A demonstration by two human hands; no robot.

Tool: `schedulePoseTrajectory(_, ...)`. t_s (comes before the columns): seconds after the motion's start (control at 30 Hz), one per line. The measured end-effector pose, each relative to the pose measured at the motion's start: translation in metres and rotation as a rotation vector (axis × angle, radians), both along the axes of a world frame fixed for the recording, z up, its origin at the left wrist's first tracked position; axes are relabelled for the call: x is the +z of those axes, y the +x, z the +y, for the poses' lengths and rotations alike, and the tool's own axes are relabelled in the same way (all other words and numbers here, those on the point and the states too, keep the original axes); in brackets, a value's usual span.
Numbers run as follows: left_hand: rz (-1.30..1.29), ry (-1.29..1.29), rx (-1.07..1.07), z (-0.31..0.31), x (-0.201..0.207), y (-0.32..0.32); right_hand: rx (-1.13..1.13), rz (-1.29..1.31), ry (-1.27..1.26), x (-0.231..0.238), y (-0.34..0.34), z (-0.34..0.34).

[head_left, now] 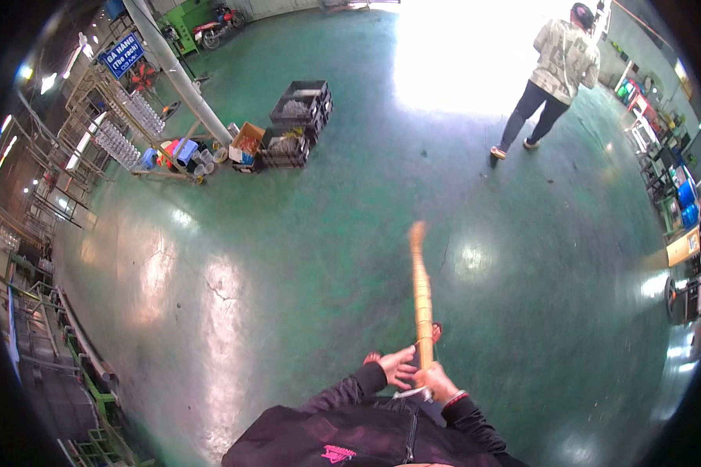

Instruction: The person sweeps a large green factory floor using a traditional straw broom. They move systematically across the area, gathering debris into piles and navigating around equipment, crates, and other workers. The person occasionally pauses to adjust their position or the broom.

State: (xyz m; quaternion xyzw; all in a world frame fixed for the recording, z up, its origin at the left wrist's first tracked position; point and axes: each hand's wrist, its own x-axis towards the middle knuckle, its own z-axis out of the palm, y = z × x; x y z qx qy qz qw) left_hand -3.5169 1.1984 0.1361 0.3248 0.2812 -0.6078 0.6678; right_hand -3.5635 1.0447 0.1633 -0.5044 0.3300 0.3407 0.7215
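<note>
In front of me points a long, tan, banded shaft that looks like a straw broom (422, 300). It narrows toward its far, slightly curved tip. My right hand (438, 381) is closed round its near end, where a whitish loop or strip shows below the fingers. Just left of the shaft, my left hand (398, 367) has its fingers apart and grips nothing; whether the fingertips touch the shaft I cannot tell. Dark sleeves cover both forearms. Parts of my feet show on the green floor (350, 257) beyond the hands.
A person in a patterned jacket (565, 62) walks ahead at the far right. Black crates (300, 113) and a cardboard box (248, 138) stand by a white post (179, 70) at the far left. Metal racks (93, 140) line the left; equipment and blue containers (687, 204) line the right.
</note>
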Motion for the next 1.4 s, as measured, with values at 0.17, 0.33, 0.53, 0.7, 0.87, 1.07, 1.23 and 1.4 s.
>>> schedulePoseTrajectory(0.17, -0.212, 0.331, 0.327, 0.012, -0.031, 0.037, 0.429, -0.233, 0.336, 0.0, 0.067, 0.044)
schedulePoseTrajectory(0.33, -0.321, 0.884, 0.717, 0.133, -0.084, 0.075, 0.714, -0.284, 0.291, 0.009, 0.129, 0.001)
schedulePoseTrajectory(0.53, 0.008, 0.641, 0.514, 0.198, -0.15, 0.128, -0.083, -0.166, -0.177, -0.079, 0.125, -0.218)
schedulePoseTrajectory(0.7, -0.083, 0.813, 0.149, 0.044, -0.19, 0.139, -0.494, 0.249, -0.572, -0.123, 0.003, -0.379)
schedulePoseTrajectory(0.87, -0.173, 0.782, -0.134, -0.154, -0.147, 0.118, -0.514, 0.489, -0.475, -0.112, -0.085, -0.395)
schedulePoseTrajectory(1.07, -0.04, 0.395, -0.204, -0.272, -0.096, 0.159, -0.411, 0.523, -0.321, -0.097, -0.081, -0.343)
schedulePoseTrajectory(1.23, 0.549, -0.175, 0.174, -0.275, -0.062, 0.213, -0.318, 0.397, -0.291, -0.099, -0.043, -0.35)
schedulePoseTrajectory(1.4, 0.542, -0.438, 0.43, -0.222, -0.011, 0.244, -0.37, 0.278, -0.362, -0.105, 0.008, -0.4)
